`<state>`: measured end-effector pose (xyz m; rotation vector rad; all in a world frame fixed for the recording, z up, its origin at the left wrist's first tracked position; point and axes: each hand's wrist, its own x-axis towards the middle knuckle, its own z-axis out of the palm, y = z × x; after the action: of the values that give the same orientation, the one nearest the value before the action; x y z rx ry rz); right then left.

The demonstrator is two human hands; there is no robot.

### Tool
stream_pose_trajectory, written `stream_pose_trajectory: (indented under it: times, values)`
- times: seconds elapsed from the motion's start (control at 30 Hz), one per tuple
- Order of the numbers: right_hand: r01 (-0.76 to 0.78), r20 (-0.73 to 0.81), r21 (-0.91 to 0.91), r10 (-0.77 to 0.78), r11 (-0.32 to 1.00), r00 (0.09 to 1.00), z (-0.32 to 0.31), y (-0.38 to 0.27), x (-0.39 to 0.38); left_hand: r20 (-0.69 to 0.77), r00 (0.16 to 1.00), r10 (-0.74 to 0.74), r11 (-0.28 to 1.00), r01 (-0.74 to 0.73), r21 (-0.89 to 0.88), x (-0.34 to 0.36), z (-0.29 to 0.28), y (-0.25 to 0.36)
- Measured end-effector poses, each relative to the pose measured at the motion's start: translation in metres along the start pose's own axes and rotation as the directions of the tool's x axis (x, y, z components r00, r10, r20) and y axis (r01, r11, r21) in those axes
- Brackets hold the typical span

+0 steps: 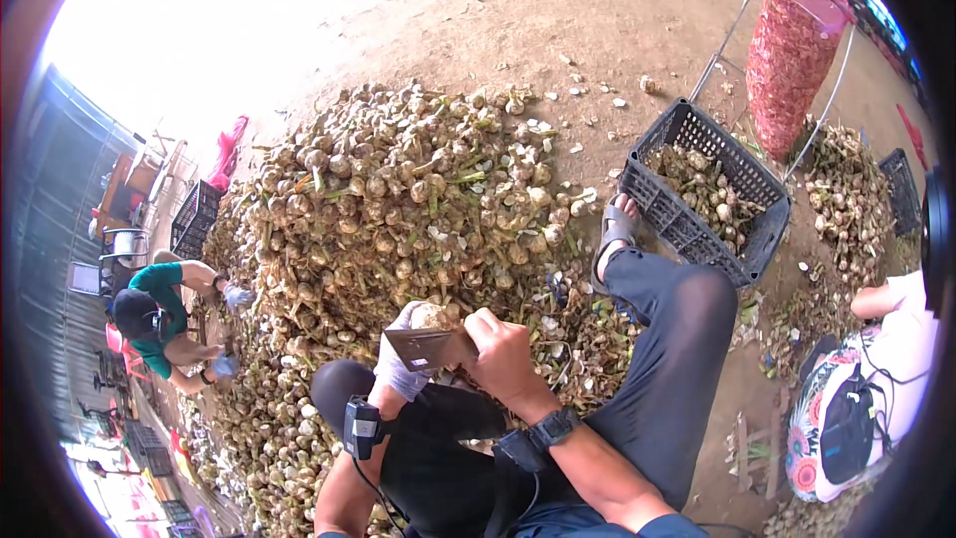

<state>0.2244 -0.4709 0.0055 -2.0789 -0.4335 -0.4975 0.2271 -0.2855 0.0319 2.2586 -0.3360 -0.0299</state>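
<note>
Bare brown earth floor [597, 30] spreads across the top of the head view, washed out by glare at the upper left, with a corrugated wall [55, 259] down the left edge. A broad heap of garlic bulbs [398, 189] fills the middle, stems and loose skins mixed in. At lower centre, the gloved left hand [392, 369] has its fingers wrapped around a garlic bulb [434, 316], held above the heap's near edge; which way its stem points I cannot tell. The bare right hand [508, 357] has its fingers closed around a broad, flat blade [418, 349] just below the bulb. Its long axis lies nearly level across the frame, the wide end pointing left; whether its edge touches the bulb is unclear. At upper right, a black crate [677, 207] holding more bulbs slants from upper left to lower right, near a tall red mesh sack [792, 65] in a metal frame. At left, a co-worker in a green shirt [164, 289] bends toward the heap with gloved hands.
</note>
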Motion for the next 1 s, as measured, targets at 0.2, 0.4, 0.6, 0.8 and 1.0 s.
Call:
stream_pose_trajectory:
  times: [0.2, 0.4, 0.6, 0.8, 1.0]
  values:
    - [-0.502, -0.069, -0.147, 0.498, 0.852, 0.865, 0.023, 0.078, -0.023, 0.015, 0.97, -0.244, 0.918, 0.236, -0.319, 0.006, 0.003, 0.046]
    - [-0.594, 0.146, 0.701, 0.735, 0.395, 0.662, 0.041, 0.08, -0.037, -0.003, 0.968, -0.251, 0.814, 0.21, -0.542, 0.021, 0.014, 0.058]
    - [-0.454, 0.703, 0.702, 0.433, -0.549, 0.564, 0.006, -0.01, 0.002, 0.044, 0.983, -0.18, 0.731, 0.164, -0.663, 0.023, 0.011, 0.059]
    - [-0.534, 0.561, 0.82, 0.477, -0.207, 0.676, -0.016, 0.012, 0.009, -0.164, 0.986, -0.034, 0.935, -0.026, -0.353, 0.024, 0.008, 0.059]
    - [-0.571, 0.275, 0.713, 0.588, 0.406, 0.761, -0.025, 0.003, 0.011, -0.323, 0.94, 0.109, 0.986, -0.062, 0.153, 0.027, 0.012, 0.056]
